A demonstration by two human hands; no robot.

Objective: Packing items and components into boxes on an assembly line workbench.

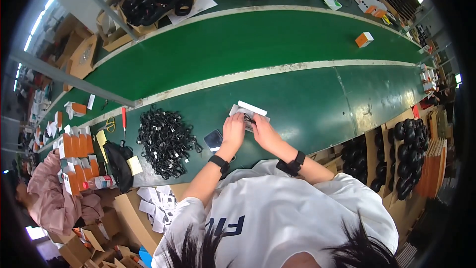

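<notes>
Over the green workbench, both my hands meet at a small white box (253, 107), whose flap stands up on the far side. My left hand (234, 130) has its fingers closed on the near left side of the box. A bundled black cable (249, 119) is pinched in my right hand (265, 132), at the box's opening. How deep the cable sits is hidden by my fingers. Just left of my left hand lies a dark phone (213, 139). Farther left is a big heap of black cables (166, 141) with small pale connectors.
Red-handled tool (124, 122), yellow scissors (110, 125) and a black bag (119, 164) lie left of the heap. Stacked orange-and-white boxes (74, 144) and a co-worker in pink (54, 193) are at far left. Beyond the bench, a green conveyor belt (223, 40) carries an orange-and-white box (364, 39).
</notes>
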